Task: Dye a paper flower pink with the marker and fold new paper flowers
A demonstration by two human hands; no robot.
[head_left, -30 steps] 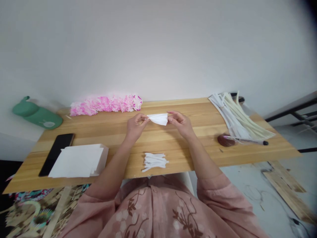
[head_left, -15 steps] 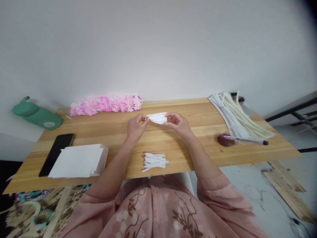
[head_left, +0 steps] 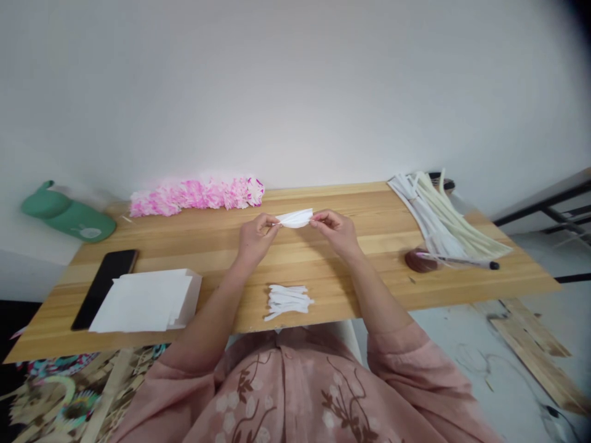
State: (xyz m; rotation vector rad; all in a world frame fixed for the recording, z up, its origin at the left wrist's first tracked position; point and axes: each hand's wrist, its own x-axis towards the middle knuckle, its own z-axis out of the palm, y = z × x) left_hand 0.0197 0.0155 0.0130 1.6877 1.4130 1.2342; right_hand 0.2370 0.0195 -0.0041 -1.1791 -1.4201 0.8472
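A small piece of white paper [head_left: 295, 218], gathered narrow at its left end and fanned wider toward the right, is held up over the middle of the table. My left hand [head_left: 257, 237] pinches the gathered end between thumb and fingers. At the other end, my right hand [head_left: 337, 232] grips the paper's right edge with thumb and fingertips. Between my forearms, near the table's front edge, lies a small pile of folded white paper strips [head_left: 289, 299]. A stack of white paper sheets [head_left: 143, 301] sits left of my left forearm.
Along the wall lies a row of pink-and-white paper flowers [head_left: 198, 195]. A green bottle [head_left: 69, 212] and a black phone [head_left: 104, 289] are at the left. On the right are bundled white and cream strips [head_left: 443, 215], a brown round object [head_left: 421, 259] and a pen [head_left: 462, 261].
The paper's right end has been drawn in narrower, and my right fingertips have closed closer together on it. Both hands stay in nearly the same place.
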